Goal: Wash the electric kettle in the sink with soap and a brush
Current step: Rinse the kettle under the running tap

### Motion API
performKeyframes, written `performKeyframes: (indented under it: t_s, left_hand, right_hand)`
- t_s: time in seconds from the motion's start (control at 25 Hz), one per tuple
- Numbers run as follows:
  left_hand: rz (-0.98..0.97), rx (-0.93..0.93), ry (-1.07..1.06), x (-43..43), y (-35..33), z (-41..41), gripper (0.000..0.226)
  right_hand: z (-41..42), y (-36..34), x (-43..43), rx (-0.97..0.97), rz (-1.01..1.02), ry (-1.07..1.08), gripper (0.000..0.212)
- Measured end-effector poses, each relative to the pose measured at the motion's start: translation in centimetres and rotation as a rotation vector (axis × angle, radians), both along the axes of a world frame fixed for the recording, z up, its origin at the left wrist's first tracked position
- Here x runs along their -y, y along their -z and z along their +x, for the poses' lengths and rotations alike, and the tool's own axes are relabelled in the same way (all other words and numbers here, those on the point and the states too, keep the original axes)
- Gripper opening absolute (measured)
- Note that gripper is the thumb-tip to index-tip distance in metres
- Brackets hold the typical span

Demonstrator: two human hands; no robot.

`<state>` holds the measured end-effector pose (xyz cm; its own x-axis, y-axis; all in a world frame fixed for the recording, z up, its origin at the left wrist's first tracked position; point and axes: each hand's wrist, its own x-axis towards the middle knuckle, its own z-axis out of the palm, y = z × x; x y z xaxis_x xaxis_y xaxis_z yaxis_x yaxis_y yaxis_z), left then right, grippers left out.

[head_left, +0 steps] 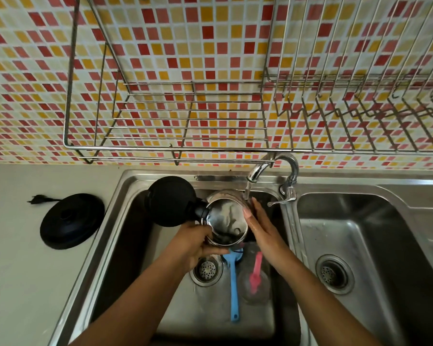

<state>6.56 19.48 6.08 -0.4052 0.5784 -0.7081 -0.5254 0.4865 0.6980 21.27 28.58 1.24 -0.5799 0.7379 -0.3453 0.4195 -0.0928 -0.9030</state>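
Hanging over the L basin of the sink [125,186], the kettle [226,218] is tipped w/ its open mouth toward the camera, steel inside showing, black lid [171,201] flipped open to the upper left. L hand [198,242] grips it at the lower-left edge near the hinge, fingers [205,229] curled round the body. R hand [260,226] lies flat against the kettle's right side, fingers [254,208] straight & together, gripping nothing. Water [247,191] runs from the tap [273,166] down by the kettle's far-right rim, just at the R fingertips.

Below the kettle, on the basin floor: blue brush [233,283] lying lengthwise, head end partly hidden under kettle & L hand; just right of it a pink brush [256,273] in a clear cup [254,295]; drain strainer [206,269] left of the blue brush, partly covered by the L wrist. Second basin [360,233] lies to the right w/ its own drain.

On the tabletop [15,258] left of the sink sits the black kettle base [71,219], its plug [36,198] just behind it. Wire dish rack [190,116] hangs above the sink against the tiled wall [35,71].
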Motion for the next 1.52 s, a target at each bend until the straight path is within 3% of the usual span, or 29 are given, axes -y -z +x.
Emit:
performKeyframes:
  t_s: [0.08,0.32,0.44,0.52,0.6,0.64,0.76,0.84,0.96,1.12,1.2,1.32,1.52]
  left_hand:
    - [0.011,-0.018,0.012,0.0,-0.5,0.0,0.032]
    - [0.013,-0.178,0.169,0.0,-1.8,-0.3,0.027]
    - [-0.028,-0.536,0.165,0.4,-1.3,-2.3,0.040]
    - [-0.004,-0.884,0.146,0.8,-0.8,-3.8,0.062]
    - [0.092,-1.080,0.241,0.8,0.1,-4.7,0.082]
    - [0.150,-1.045,0.314,0.7,0.5,-5.2,0.083]
    - [0.269,-0.821,0.457,0.8,0.3,-5.4,0.053]
    - [0.279,-0.848,0.463,1.2,0.3,-5.0,0.049]
    - [0.211,-0.833,0.292,1.5,-0.3,-3.4,0.035]
    - [0.353,-0.747,0.032,0.9,-0.8,-2.8,0.030]
    - [0.352,-0.752,-0.043,0.8,-0.8,-2.5,0.025]
    - [0.328,-0.758,-0.112,0.7,-0.3,-2.1,0.028]
    - [0.298,-0.727,-0.131,0.6,-0.3,-2.0,0.035]
  right_hand:
    - [-0.5,0.5,-0.6,0.107,0.095,-0.068,0.096]
    - [-1.8,-1.5,-2.5,0.213,0.347,0.004,0.044]
    - [-1.7,-2.6,-4.2,0.246,0.379,-0.019,0.021]
    - [-1.3,-3.5,-5.1,0.249,0.386,-0.069,0.020]
    - [-1.1,-4.4,-5.5,0.208,0.344,-0.126,0.021]
    - [-1.1,-4.5,-5.7,0.204,0.331,-0.162,0.022]
    - [-1.4,-4.7,-5.9,0.213,0.315,-0.249,0.017]
    - [-1.6,-4.9,-5.9,0.213,0.324,-0.275,0.017]
    - [-1.9,-4.6,-6.6,0.177,0.282,-0.196,0.020]
    - [-2.8,-4.1,-4.4,-0.035,0.105,0.256,0.050]
    - [-3.8,-3.2,-0.1,-0.069,0.094,0.285,0.059]
    - [-5.1,-1.5,6.1,-0.141,0.239,0.277,0.076]
    - [-5.5,0.1,2.3,-0.159,0.140,0.405,0.064]
